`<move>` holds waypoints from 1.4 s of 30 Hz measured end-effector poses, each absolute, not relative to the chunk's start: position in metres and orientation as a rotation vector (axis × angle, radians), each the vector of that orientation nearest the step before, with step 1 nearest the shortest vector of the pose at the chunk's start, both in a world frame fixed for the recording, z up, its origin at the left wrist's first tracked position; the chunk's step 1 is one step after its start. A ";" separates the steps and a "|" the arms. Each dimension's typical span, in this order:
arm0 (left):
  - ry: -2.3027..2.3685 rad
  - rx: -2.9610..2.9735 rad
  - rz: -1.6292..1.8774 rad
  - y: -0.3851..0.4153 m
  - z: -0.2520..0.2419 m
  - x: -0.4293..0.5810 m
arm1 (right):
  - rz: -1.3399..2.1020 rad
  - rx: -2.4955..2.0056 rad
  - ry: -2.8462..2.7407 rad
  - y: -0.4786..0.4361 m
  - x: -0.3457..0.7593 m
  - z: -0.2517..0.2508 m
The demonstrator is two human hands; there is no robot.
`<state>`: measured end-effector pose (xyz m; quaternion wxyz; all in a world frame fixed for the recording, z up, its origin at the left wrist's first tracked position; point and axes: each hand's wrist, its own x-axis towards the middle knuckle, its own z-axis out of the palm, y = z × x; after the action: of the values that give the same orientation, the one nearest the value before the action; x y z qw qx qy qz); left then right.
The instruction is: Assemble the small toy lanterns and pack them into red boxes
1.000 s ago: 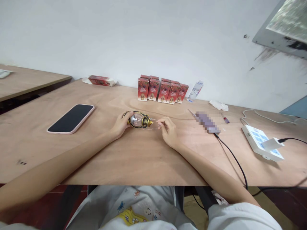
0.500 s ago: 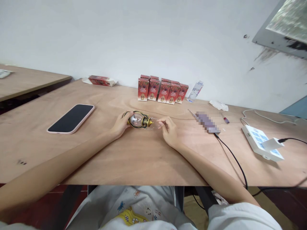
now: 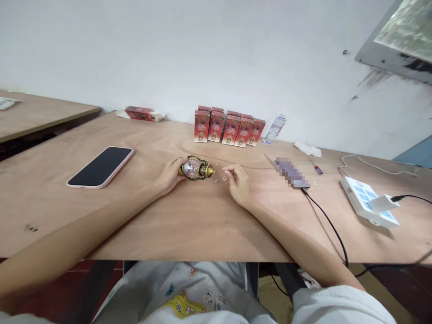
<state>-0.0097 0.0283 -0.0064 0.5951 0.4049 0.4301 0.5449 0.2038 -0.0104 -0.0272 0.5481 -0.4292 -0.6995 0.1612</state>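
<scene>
A small lantern (image 3: 195, 168), gold and black with a clear rounded body, lies on its side above the wooden table. My left hand (image 3: 172, 176) is wrapped round its base end, and its gold top points right. Just right of that top, my right hand (image 3: 237, 182) pinches a thin wire (image 3: 218, 164) between thumb and fingers. The wire is pale and fine; whether it touches the lantern cannot be made out.
Several red boxes (image 3: 231, 129) stand near the wall beside a clear bottle (image 3: 275, 129). A phone (image 3: 101, 167) lies left. On the right are a blurred device (image 3: 290, 173) with a cable, a small screwdriver (image 3: 317, 168) and a white power strip (image 3: 367, 200).
The wire has shifted slightly, and its lower part looks further from the lantern. Both hands have barely moved.
</scene>
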 end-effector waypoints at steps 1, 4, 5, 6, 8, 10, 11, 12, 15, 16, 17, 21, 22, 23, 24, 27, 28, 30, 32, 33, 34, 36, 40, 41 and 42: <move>0.993 0.933 1.241 0.028 -0.006 -0.010 | 0.387 -1.018 -1.658 -0.010 0.204 -0.028; 0.974 0.925 1.185 0.028 -0.006 -0.010 | 0.380 -1.015 -1.680 -0.009 0.203 -0.030; 0.965 0.938 1.174 0.028 -0.006 -0.009 | 0.363 -1.011 -1.696 -0.009 0.203 -0.030; 0.956 0.955 1.165 0.027 -0.006 -0.009 | 0.338 -1.002 -1.718 -0.010 0.203 -0.031; 0.945 1.000 1.148 0.025 -0.006 -0.008 | 0.275 -0.953 -1.782 -0.012 0.202 -0.031; 0.956 1.037 1.150 0.023 -0.005 -0.007 | 0.203 -0.882 -1.864 -0.014 0.202 -0.030; 0.968 1.048 1.159 0.022 -0.005 -0.006 | 0.170 -0.853 -1.906 -0.015 0.202 -0.029; 0.979 1.055 1.165 0.021 -0.005 -0.006 | 0.137 -0.834 -1.940 -0.015 0.202 -0.029; 0.985 1.058 1.163 0.021 -0.005 -0.006 | 0.066 -0.835 -1.983 -0.016 0.203 -0.027; 0.982 1.049 1.161 0.022 -0.005 -0.006 | 0.056 -0.840 -1.980 -0.015 0.204 -0.027; 0.979 1.038 1.161 0.022 -0.005 -0.007 | 0.050 -0.844 -1.977 -0.015 0.204 -0.028; 0.965 1.016 1.172 0.024 -0.005 -0.007 | 0.043 -0.849 -1.995 -0.013 0.205 -0.030; 0.961 1.024 1.170 0.024 -0.006 -0.008 | 0.043 -0.850 -2.000 -0.012 0.206 -0.030; 0.957 1.034 1.165 0.025 -0.006 -0.008 | 0.041 -0.849 -2.003 -0.012 0.206 -0.030; 0.955 1.043 1.159 0.025 -0.007 -0.008 | 0.035 -0.844 -2.004 -0.012 0.205 -0.031; 0.949 1.059 1.152 0.025 -0.008 -0.008 | 0.000 -0.827 -2.003 -0.011 0.205 -0.031; 0.947 1.061 1.149 0.025 -0.008 -0.008 | -0.012 -0.824 -2.003 -0.012 0.205 -0.030; 0.948 1.064 1.146 0.025 -0.007 -0.008 | -0.029 -0.823 -2.003 -0.012 0.205 -0.030; 0.958 1.063 1.145 0.024 -0.007 -0.008 | -0.038 -0.819 -2.006 -0.012 0.205 -0.030; 0.965 1.062 1.147 0.024 -0.006 -0.007 | -0.040 -0.818 -2.008 -0.012 0.205 -0.030; 0.970 1.061 1.150 0.024 -0.006 -0.007 | -0.039 -0.819 -2.012 -0.012 0.205 -0.030; 0.975 1.062 1.153 0.024 -0.006 -0.007 | -0.036 -0.826 -2.017 -0.012 0.205 -0.030; 0.979 1.072 1.152 0.023 -0.007 -0.007 | -0.040 -0.836 -2.024 -0.012 0.205 -0.030; 0.980 1.075 1.153 0.023 -0.007 -0.007 | -0.042 -0.832 -2.027 -0.012 0.205 -0.030; 0.981 1.078 1.154 0.023 -0.006 -0.006 | -0.043 -0.828 -2.031 -0.012 0.205 -0.029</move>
<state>-0.0065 0.0227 -0.0064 0.5979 0.4648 0.4229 0.4976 0.2052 -0.0120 -0.0295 0.4565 -0.3359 -0.8237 -0.0175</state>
